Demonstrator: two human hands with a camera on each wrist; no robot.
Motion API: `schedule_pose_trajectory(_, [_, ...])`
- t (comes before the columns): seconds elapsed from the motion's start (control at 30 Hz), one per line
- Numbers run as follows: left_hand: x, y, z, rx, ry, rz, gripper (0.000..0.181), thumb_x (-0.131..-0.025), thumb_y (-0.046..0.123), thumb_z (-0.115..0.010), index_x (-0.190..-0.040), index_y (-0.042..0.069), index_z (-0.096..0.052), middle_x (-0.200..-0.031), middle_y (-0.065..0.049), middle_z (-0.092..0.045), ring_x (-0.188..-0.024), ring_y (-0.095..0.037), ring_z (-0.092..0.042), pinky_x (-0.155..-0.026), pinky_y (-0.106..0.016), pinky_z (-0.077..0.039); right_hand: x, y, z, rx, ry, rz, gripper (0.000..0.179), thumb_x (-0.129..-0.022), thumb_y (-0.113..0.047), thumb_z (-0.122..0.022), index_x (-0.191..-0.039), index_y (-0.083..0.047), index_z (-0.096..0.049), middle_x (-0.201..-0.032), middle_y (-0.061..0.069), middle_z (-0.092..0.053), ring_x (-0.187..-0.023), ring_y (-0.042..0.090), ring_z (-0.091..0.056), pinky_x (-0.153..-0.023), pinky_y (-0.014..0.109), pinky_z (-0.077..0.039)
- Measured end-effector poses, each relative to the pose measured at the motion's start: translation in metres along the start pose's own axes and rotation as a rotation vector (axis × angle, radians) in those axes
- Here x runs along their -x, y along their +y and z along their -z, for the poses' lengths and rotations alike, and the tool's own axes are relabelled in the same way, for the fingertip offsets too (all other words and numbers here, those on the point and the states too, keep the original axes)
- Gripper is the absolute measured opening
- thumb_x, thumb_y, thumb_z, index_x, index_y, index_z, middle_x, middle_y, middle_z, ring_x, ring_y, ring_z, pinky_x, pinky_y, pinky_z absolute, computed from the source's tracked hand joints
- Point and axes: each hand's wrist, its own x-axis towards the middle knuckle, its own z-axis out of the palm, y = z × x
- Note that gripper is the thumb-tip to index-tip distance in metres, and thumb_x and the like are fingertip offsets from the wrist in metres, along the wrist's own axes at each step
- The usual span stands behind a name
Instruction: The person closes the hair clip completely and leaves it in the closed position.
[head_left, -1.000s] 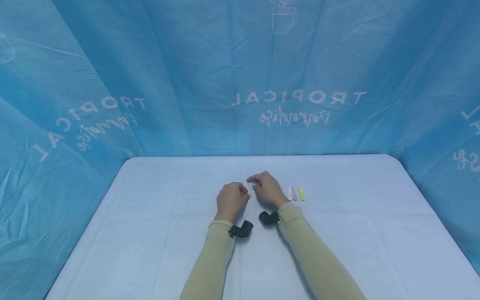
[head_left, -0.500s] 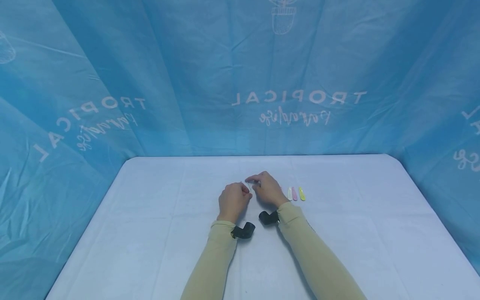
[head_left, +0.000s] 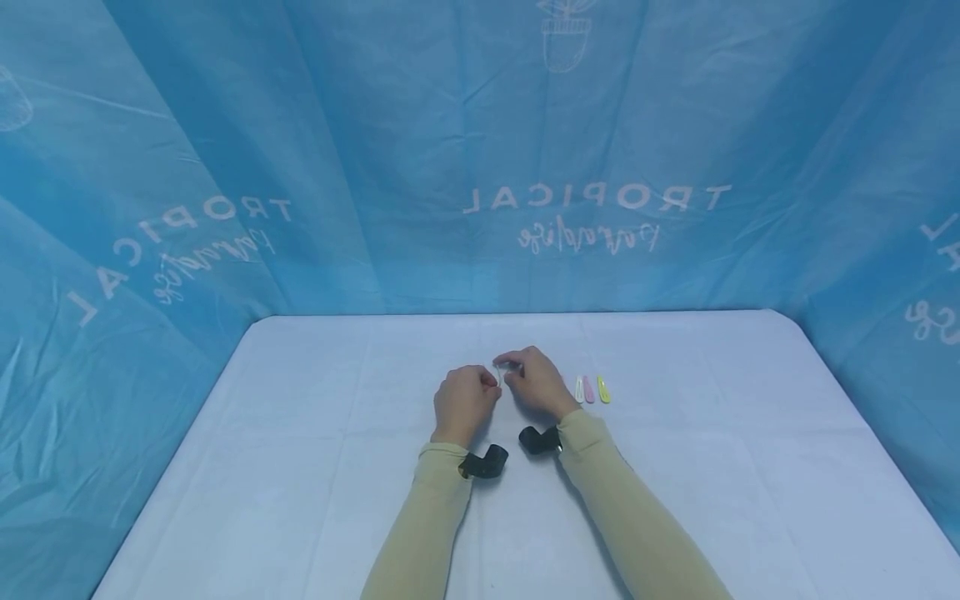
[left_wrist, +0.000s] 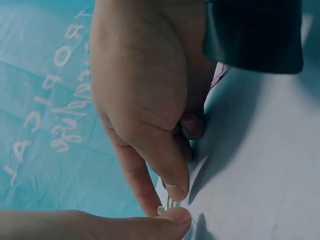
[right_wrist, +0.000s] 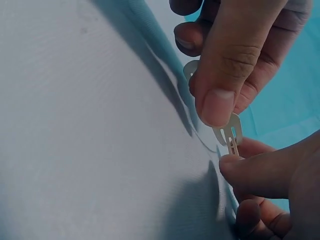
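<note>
Your tabletop (head_left: 300, 500) is spread with white cloth (head_left: 735, 500), faintly creased, its two far corners rounded and its far edge running straight across. Blue curtain (head_left: 420, 100) hangs behind that edge and flanks the left and right edges, printed with a mirrored "TROPICAL Paradise" and, high above the far edge, a drawn plant pot (head_left: 566, 46). Midway between the side edges, toward the far edge, a pale clip (right_wrist: 232, 131) sits between your hands; I cannot tell whether it touches the cloth. Your left hand (head_left: 463, 406) pinches its broad part, and your right hand (head_left: 542, 385) grips its narrow end between thumb and forefinger. Right of the tabletop's middle lie a white clip (head_left: 580, 390), a pink clip (head_left: 588, 390) just beside it, and a yellow clip (head_left: 603, 389) slightly apart. A bit of pink (head_left: 562, 379) shows by your right hand, too hidden to name. Sleeves (head_left: 637, 508) of pale green cover your forearms, and your hands cast soft shadows.
</note>
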Motion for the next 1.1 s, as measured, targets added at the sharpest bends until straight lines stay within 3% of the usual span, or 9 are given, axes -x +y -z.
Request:
schedule_pose_trajectory(0.27, [0.000, 0.000, 0.001, 0.011, 0.004, 0.004, 0.005, -0.085, 0.015, -0.080, -0.085, 0.013, -0.076, -0.081, -0.001, -0.072, -0.073, -0.019, -0.066, -0.067, -0.037, -0.053, 0.006, 0.000, 0.000, -0.050, 0.050, -0.016, 0.032, -0.093, -0.004, -0.063, -0.125, -0.007, -0.069, -0.114, 0.017, -0.064, -0.102, 0.030, -0.059, -0.094, 0.047, -0.047])
schedule_pose_trajectory(1.1, [-0.003, -0.001, 0.008, 0.041, 0.024, 0.018, 0.004, -0.088, 0.016, -0.078, -0.088, 0.012, -0.079, -0.084, -0.002, -0.073, -0.080, -0.020, -0.067, -0.073, -0.038, -0.053, 0.014, 0.000, 0.009, -0.067, 0.158, -0.050, 0.024, -0.094, -0.011, -0.070, -0.117, -0.007, -0.072, -0.107, 0.013, -0.065, -0.092, 0.026, -0.059, -0.084, 0.042, -0.049])
